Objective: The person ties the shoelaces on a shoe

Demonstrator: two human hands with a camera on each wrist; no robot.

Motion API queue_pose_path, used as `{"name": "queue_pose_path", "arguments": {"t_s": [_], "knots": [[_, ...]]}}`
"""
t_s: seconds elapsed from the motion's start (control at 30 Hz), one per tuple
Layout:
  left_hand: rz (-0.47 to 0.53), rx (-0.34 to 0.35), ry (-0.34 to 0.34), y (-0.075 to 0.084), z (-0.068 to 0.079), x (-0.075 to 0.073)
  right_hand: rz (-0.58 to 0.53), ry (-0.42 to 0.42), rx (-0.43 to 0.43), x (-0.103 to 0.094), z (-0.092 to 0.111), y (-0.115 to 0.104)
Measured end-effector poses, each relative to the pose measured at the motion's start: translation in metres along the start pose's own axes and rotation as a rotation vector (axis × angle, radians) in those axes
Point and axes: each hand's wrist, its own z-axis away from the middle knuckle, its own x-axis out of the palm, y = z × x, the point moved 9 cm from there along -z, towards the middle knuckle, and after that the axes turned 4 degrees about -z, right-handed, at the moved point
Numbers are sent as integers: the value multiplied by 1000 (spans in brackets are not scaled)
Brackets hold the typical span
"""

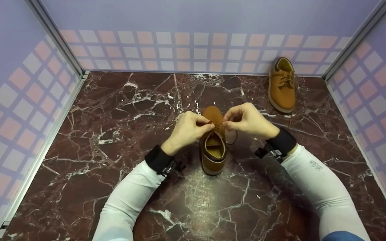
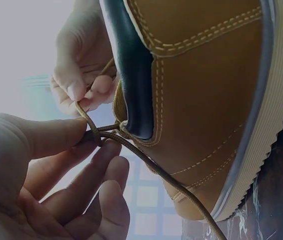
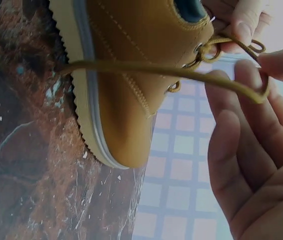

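I've L hand [image 1: 191,126] & R hand [image 1: 250,121] each pinching lace [image 3: 146,69], shoe [image 2: 196,105] lengthwise fwd btwn, neither clearly nearer.

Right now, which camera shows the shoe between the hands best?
The head view: it shows the shoe from toe to heel, opening included. The left wrist view shows one side close up, with the heel cut off; the right wrist view shows the opposite side, its heel also cropped.
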Motion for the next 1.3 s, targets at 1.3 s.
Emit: {"name": "queue_pose_path", "arguments": {"t_s": [1.3], "knots": [[68,10,-2,1,0,3,196,38,-4,16,-23,2]]}}
